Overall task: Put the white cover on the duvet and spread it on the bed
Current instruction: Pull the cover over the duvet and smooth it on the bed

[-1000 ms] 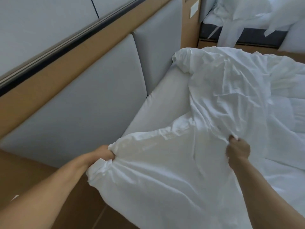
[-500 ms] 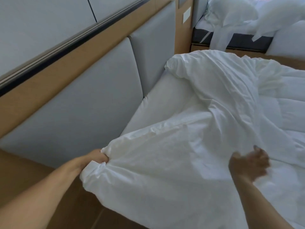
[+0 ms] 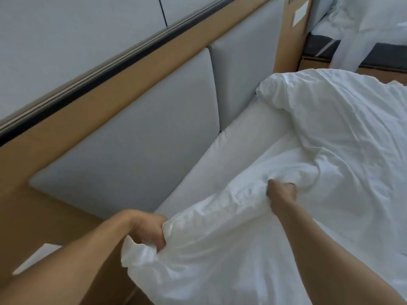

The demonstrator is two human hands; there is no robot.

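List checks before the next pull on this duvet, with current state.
1. Left hand grips the near corner of the white duvet cover: ok.
2. Right hand grips the top edge further along: ok.
3. Edge between the hands flat: not ok, bunched.
4. Duvet corner seated inside the cover: cannot tell.
5. Cover reaches the padded headboard: not ok, a strip of mattress shows.
6. Far corner spread flat: not ok, crumpled.
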